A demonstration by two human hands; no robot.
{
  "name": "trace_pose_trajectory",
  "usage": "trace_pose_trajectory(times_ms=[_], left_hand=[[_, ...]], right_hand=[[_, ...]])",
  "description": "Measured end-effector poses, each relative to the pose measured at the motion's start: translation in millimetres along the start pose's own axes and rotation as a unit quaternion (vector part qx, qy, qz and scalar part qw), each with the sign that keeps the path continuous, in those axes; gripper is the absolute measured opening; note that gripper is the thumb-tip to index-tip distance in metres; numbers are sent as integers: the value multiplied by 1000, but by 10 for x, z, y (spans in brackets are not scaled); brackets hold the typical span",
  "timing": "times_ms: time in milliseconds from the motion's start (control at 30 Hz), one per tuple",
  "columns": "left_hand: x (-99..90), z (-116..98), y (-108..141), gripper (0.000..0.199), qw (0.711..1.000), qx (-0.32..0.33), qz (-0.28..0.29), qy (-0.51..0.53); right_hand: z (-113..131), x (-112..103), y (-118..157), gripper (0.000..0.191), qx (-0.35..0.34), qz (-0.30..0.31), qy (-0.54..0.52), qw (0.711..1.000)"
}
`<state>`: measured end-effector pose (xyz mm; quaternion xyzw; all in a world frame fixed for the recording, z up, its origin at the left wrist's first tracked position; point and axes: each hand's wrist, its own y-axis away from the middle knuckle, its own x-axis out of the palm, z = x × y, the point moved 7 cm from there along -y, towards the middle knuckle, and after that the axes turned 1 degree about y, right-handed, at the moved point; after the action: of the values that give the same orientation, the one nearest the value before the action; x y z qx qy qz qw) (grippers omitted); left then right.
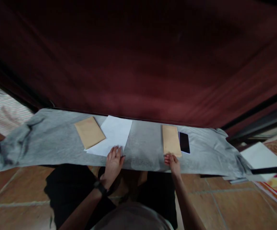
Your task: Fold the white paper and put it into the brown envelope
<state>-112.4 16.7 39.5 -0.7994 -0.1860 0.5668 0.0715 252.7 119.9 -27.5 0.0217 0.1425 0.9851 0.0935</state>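
Left hand [114, 161]: palm down, fingers extended and slightly apart, over the near edge of the white paper [118, 129]. 1 small dark item [123, 156] shows at the thumb; cannot tell if held. Right hand [172, 161]: fingers curled at the near end of the right brown envelope [171, 139]; cannot tell if clamped on it. Phone [184, 142] lies just right of this envelope. Left brown envelope [89, 131] overlaps the paper's left side. All lie on grey cloth [145, 143].
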Motion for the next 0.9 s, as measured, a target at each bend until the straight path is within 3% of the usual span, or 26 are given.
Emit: trace_pose_trajectory(times_ms=[100, 200, 367, 600, 667, 767, 900], left_hand=[[33, 100, 21, 50, 997, -3, 30, -69], [66, 138, 40, 42, 994, 3, 67, -81], [8, 151, -20, 33, 995, -14, 98, -31], [-142, 400, -134, 26, 979, -168, 70, 90], [-200, 417, -159, 27, 977, -184, 51, 98], [-304, 225, -192, 31, 988, -127, 25, 82], [-357, -339, -147, 32, 999, -3, 28, 33]], right_hand=[[-17, 267, 148, 51, -49, 40, 72, 995], [10, 446, 247, 45, -88, 64, 152, 982], [89, 473, 274, 39, -81, 57, 206, 973], [158, 483, 360, 23, -26, 46, 163, 985], [160, 479, 379, 19, -7, 39, 145, 989], [159, 496, 382, 18, 7, 44, 108, 993], [150, 633, 399, 25, 11, 63, 72, 995]])
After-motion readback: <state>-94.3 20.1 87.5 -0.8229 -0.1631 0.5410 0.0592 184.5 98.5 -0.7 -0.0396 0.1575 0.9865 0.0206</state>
